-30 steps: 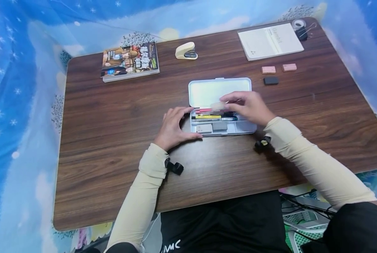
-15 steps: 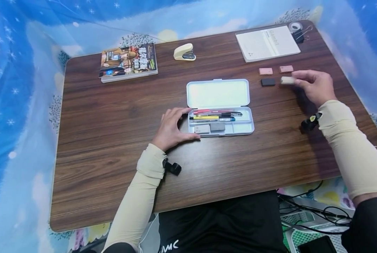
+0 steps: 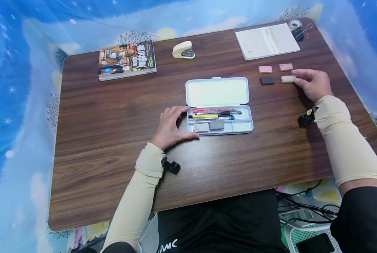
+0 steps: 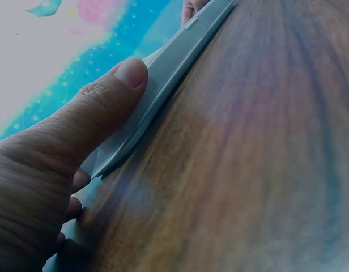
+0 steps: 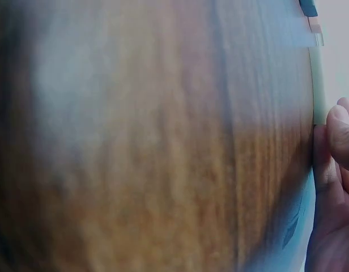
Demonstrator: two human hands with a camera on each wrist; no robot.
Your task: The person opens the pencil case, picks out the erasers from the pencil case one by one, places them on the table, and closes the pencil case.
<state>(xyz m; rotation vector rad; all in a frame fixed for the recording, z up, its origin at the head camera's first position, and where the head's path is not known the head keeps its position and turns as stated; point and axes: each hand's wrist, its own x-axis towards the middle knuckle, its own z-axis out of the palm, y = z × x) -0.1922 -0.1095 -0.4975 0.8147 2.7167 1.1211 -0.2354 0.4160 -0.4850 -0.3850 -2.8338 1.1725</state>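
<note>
Cream, oblong eraser (image 3: 288, 79) lies flat on the table (image 3: 112, 147).

The left hand (image 4: 44, 187) is seen super close up, with the thumb (image 4: 106, 102) laid flat against the pale grey edge of the pencil case (image 4: 174, 62), and the other fingers are tucked low at the case's near corner. The case is seen edge-on, running diagonally up toward the top of the shot, and it's set on the dark wood-grain table (image 4: 254, 158), which fills most of the right side. Blue starry fabric (image 4: 55, 85) is glimpsed behind the thumb, kinda blurry.
</note>
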